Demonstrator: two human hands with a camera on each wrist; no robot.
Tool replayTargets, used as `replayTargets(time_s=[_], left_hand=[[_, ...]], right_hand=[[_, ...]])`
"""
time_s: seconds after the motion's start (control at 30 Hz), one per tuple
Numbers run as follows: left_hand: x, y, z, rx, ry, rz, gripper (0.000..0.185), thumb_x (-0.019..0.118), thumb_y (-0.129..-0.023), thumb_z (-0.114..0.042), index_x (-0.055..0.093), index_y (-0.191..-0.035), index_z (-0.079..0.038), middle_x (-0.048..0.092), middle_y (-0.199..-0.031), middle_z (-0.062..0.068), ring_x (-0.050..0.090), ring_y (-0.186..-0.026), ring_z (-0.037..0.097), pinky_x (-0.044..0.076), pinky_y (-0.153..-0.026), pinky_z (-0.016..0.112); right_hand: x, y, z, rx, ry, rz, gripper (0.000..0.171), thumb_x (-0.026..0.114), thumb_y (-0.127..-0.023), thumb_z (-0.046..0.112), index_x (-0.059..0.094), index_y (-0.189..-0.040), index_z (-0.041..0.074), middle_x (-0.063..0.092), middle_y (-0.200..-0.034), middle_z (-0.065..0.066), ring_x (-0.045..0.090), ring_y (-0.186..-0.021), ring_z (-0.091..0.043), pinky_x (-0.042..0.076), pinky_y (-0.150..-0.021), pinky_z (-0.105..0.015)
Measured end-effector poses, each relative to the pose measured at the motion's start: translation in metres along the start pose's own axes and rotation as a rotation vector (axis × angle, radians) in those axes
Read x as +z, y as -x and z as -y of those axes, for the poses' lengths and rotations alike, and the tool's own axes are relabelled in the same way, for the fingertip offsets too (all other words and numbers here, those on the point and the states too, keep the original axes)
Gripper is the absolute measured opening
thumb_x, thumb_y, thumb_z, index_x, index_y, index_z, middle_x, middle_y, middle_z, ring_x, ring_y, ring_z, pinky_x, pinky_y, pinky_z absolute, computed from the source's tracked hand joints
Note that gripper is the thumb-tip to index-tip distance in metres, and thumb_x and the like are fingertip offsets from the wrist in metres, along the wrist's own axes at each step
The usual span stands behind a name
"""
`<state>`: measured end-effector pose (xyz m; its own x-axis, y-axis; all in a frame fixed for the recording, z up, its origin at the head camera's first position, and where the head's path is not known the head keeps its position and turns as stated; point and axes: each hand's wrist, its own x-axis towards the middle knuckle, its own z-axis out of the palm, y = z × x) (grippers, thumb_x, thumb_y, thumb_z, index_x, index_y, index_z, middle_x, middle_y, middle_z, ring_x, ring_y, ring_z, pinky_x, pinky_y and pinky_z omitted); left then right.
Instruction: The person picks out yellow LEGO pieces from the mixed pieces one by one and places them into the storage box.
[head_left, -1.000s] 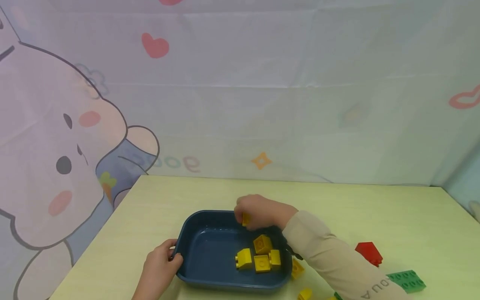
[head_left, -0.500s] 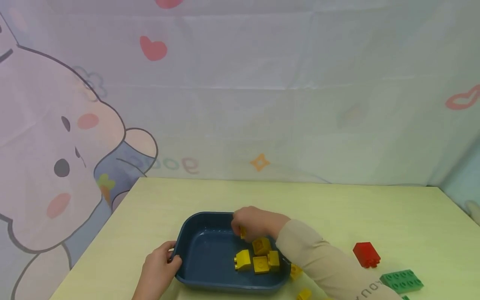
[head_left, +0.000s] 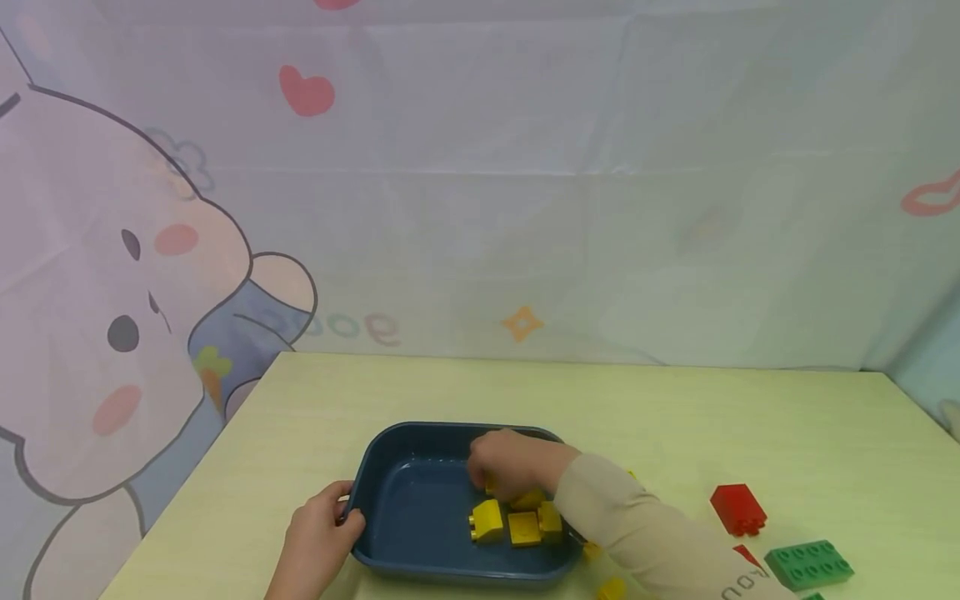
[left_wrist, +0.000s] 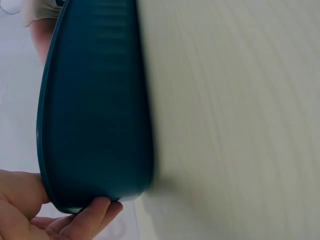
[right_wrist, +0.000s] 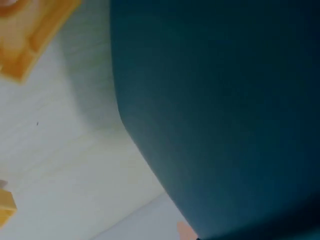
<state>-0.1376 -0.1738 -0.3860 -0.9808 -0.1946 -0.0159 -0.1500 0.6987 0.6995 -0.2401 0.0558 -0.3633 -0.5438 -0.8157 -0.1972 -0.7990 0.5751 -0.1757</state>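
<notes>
Lowered small yellow plastic brick (head_left: 491,484), pinched in right hand (head_left: 507,463), deeper into rounded dark-blue plastic tray (head_left: 420,504), clamped at left by left hand (head_left: 321,527), seemingly nearer yellow blocks (head_left: 487,521) inside.

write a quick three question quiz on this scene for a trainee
1. True or false: the left hand holds the tray.
2. The bricks seen in the tray are: a) red b) green c) yellow
3. Which hand reaches into the tray?

Key: 1. True. 2. c) yellow. 3. The right hand.
</notes>
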Motion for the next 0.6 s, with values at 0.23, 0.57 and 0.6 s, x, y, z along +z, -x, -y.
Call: replayTargets(time_s=[0.23,0.57,0.6], left_hand=[[-0.0003,0.0006,-0.0009,-0.011,-0.001,0.003,0.036,0.055,-0.08,0.0,0.057,-0.113,0.011,0.068,-0.092,0.021,0.067,-0.083,0.027,0.052,-0.069,0.038],[-0.0012,0.0017,-0.0005,0.02,0.008,-0.004,0.037,0.055,-0.079,-0.001,0.058,-0.113,0.011,0.069,-0.09,0.02,0.067,-0.083,0.026,0.051,-0.068,0.038],[-0.0012,0.0017,-0.0004,0.026,0.007,-0.005,0.037,0.055,-0.078,-0.001,0.058,-0.113,0.011,0.069,-0.089,0.019,0.067,-0.083,0.026,0.051,-0.067,0.038]], right_hand=[[0.0005,0.0018,0.0017,0.006,-0.007,0.008,0.014,0.072,-0.075,0.001,0.07,-0.084,0.013,0.056,-0.078,0.007,0.049,-0.071,-0.007,0.045,-0.069,-0.018],[-0.0007,0.0057,-0.001,-0.014,-0.031,-0.015,0.022,0.072,-0.073,0.002,0.071,-0.092,0.012,0.059,-0.085,0.005,0.05,-0.075,-0.007,0.045,-0.072,-0.02],[-0.0019,0.0059,-0.0015,-0.022,-0.032,-0.02,0.022,0.072,-0.073,0.002,0.071,-0.093,0.011,0.06,-0.086,0.005,0.051,-0.076,-0.008,0.045,-0.072,-0.02]])
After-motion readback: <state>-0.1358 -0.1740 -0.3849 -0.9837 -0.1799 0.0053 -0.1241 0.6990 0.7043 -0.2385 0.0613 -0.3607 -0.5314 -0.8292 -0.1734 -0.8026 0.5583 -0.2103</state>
